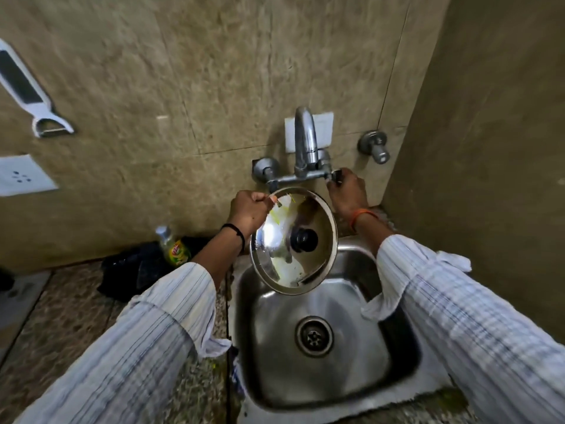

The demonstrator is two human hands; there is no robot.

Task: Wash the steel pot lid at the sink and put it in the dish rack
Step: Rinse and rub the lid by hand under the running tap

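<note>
Steel lid (293,240), one, left hand (249,209) gripping

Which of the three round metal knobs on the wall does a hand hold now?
The right hand grips the tap's right knob, at the end of the horizontal pipe. The left knob and the separate valve further right are untouched.

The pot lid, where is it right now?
In the head view the pot lid sits mid-frame, held tilted by its rim in the left hand, above the back-left corner of the sink and just below the tap.
</note>
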